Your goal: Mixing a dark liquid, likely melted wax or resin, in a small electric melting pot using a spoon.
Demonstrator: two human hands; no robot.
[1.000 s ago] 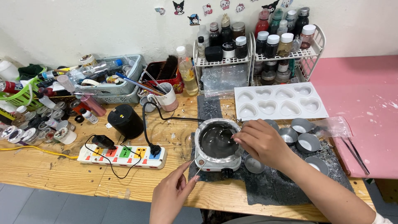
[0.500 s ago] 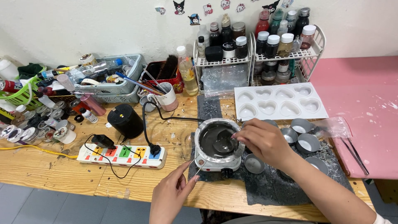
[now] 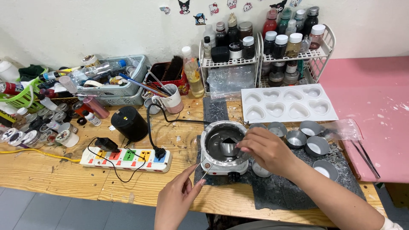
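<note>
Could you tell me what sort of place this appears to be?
Probably a home craft bench, perhaps for candle making: a small electric hot plate, a white heart-shaped mould tray, round metal tins and a wire rack of bottles on a wooden table.

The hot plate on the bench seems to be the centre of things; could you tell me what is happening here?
A person is working at a small hot plate on a wooden table. Their right hand holds a small metal cup over the plate. Their left hand pinches a thin stick near its front edge. More metal cups and a white heart mould sit to the right.
</note>
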